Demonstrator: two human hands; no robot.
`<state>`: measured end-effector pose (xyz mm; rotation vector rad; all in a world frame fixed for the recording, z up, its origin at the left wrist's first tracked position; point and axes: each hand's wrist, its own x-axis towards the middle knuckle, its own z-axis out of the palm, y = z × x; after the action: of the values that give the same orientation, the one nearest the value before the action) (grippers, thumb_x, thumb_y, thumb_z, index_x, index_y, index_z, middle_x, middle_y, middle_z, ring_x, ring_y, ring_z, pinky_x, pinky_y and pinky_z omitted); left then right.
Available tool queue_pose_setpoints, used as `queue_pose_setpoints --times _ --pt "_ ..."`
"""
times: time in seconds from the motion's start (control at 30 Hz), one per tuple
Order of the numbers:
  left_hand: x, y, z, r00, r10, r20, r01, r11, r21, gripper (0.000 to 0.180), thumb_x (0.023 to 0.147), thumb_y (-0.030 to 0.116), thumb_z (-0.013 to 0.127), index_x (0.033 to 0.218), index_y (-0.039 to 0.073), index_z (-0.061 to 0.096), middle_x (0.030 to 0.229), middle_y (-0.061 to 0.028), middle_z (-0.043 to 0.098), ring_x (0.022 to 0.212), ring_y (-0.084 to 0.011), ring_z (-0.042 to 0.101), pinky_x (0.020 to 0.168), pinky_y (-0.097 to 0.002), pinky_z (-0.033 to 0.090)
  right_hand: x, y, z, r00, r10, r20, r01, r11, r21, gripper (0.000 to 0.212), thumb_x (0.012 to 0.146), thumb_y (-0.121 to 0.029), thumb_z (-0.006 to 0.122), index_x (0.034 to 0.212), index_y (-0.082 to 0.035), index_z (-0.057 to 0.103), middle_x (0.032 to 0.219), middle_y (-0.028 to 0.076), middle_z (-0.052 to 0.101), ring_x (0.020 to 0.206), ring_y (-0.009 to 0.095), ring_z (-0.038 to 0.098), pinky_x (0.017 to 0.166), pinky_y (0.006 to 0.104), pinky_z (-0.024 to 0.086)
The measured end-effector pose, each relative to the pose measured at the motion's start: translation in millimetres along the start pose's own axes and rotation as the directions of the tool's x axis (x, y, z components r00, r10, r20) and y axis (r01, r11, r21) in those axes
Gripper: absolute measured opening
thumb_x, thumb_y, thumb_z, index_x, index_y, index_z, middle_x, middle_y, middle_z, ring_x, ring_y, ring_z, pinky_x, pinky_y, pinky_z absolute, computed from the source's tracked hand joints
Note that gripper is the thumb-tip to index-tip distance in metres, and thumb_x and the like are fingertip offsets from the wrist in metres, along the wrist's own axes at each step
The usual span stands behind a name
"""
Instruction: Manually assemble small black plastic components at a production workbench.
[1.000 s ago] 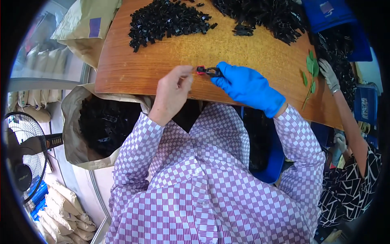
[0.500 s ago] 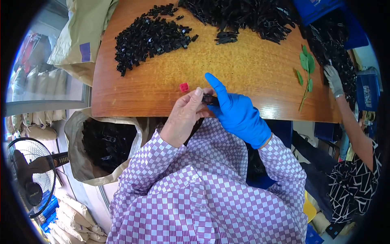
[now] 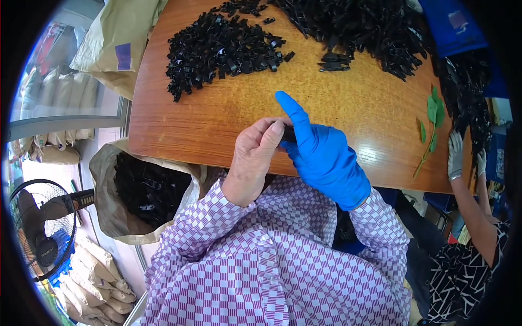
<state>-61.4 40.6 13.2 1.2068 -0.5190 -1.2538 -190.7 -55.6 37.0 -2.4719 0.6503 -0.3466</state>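
At the near edge of the orange-brown wooden desk, the bare left hand and the blue-gloved right hand meet, pinching a small black plastic part between them; it is mostly hidden by the fingers. The right index finger sticks out straight, the other fingers curl around the part. Farther back lie 2 heaps of small black plastic clips, one left, one larger to the right. A green leafy twig lies at the right, beside another person's white-gloved hand. Below the desk's left edge stands an open tan sack of black clips.
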Motion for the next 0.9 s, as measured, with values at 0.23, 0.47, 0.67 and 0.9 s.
queue_pose_setpoints --times 0.23,0.47,0.67,0.9 --pt "65.7 44.9 -43.3 0.979 0.121 -0.166 -0.123 0.992 -0.004 0.030 0.101 0.030 0.053 0.097 0.001 0.061 0.077 -0.0029 0.059 0.064 -0.0104 0.057 0.060 -0.0275 0.051 41.0 46.5 -36.0 0.971 0.169 0.170 -0.169 0.985 -0.012 0.064 0.094 -0.036 0.063 0.148 -0.015 0.037 0.078 0.016 0.067 0.063 0.029 0.064 0.054 0.0396 0.050" --pt "115.1 41.6 -64.2 0.781 0.509 0.362 -0.444 0.044 0.895 0.012 0.091 0.015 0.065 0.099 0.007 0.061 0.087 -0.0084 0.058 0.066 -0.0228 0.062 0.057 -0.0353 0.051 48.3 109.4 -30.7 0.986 0.015 -0.164 -0.088 0.892 -0.443 0.049 0.093 -0.037 0.064 0.132 -0.009 0.054 0.079 0.014 0.064 0.060 0.029 0.062 0.052 0.0397 0.050" --pt "84.1 30.3 -52.6 0.870 0.294 0.396 -0.386 -0.092 0.918 0.013 0.089 0.013 0.065 0.100 0.007 0.063 0.094 -0.0104 0.057 0.069 -0.0280 0.064 0.059 -0.0367 0.053 35.4 106.1 -25.1 0.991 0.025 -0.133 -0.065 0.950 -0.305 0.025 0.095 -0.024 0.063 0.115 -0.010 0.055 0.089 0.012 0.062 0.075 0.029 0.066 0.061 0.0387 0.053" --pt "31.4 28.1 -73.5 0.864 0.371 0.339 -0.407 0.120 0.905 0.014 0.088 0.012 0.065 0.102 0.008 0.063 0.095 -0.0088 0.058 0.073 -0.0269 0.066 0.060 -0.0360 0.053 19.1 111.4 -29.9 0.997 0.012 -0.074 -0.037 0.935 -0.351 0.016 0.093 -0.014 0.064 0.103 -0.007 0.054 0.092 0.013 0.059 0.073 0.031 0.063 0.062 0.0381 0.051"
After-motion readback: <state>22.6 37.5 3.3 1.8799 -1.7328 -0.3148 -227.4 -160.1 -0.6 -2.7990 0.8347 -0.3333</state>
